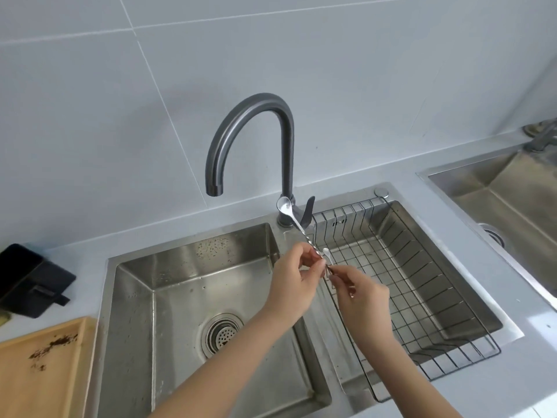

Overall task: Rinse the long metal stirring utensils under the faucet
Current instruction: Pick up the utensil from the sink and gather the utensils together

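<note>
My left hand point(297, 274) pinches the twisted shaft of a long metal stirring spoon point(291, 215), whose bowl points up in front of the faucet base. Just to its right, my right hand point(358, 292) pinches a second, thinner metal stirrer point(327, 254) with a small rounded tip. Both hands meet above the divider between the two basins. The dark grey gooseneck faucet point(250, 122) arches over the left basin point(187, 285); no water runs from its spout. Its lever point(309, 211) sits at the base.
A black wire drying rack point(428, 282) fills the right basin. The left basin has a round drain strainer point(221, 334). A wooden board point(39, 372) with brown grounds lies at the left, with a black object point(27, 279) behind it. A second sink point(506, 200) is at the far right.
</note>
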